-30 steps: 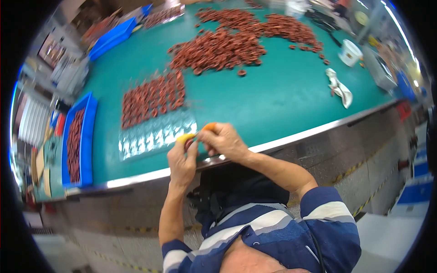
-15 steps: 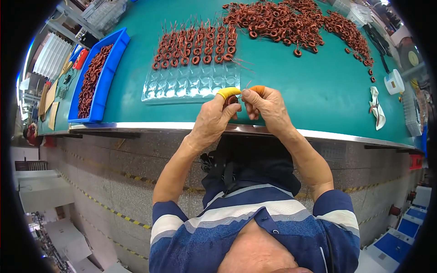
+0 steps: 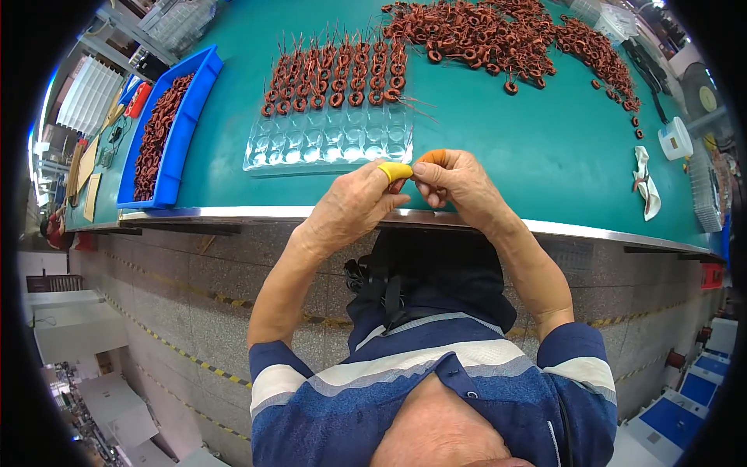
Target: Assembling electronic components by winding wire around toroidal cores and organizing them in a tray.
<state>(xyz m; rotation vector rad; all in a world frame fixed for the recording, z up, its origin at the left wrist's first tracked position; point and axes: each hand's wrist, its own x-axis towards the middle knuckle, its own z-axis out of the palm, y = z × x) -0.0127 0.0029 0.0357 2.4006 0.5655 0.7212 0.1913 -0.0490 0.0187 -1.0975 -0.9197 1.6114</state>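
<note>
Close to the table's front edge my two hands meet. My left hand (image 3: pixel 352 201), a yellow finger cot on its index finger, is closed around a reddish-brown wire-wound ring coil (image 3: pixel 397 186), mostly hidden by the fingers. Thumb and index finger of my right hand (image 3: pixel 461 185) press together against the yellow fingertip; an orange cot covers the right index finger. Whatever they pinch is too small to see. Just beyond, a clear plastic tray (image 3: pixel 274 161) holds rows of similar coils (image 3: pixel 336 78) with leads sticking up; its nearer pockets are bare.
A blue bin (image 3: pixel 184 148) full of coils stands at the left. A large heap of coils (image 3: pixel 482 39) covers the far right of the green table (image 3: pixel 537 156). Near the right edge are a white tub (image 3: pixel 675 140) and a white cloth-like piece (image 3: pixel 647 194).
My left hand has rolled over the coil, and its yellow-covered finger has moved right against my right fingertips. The coil and the wire end seen earlier are now more hidden.
</note>
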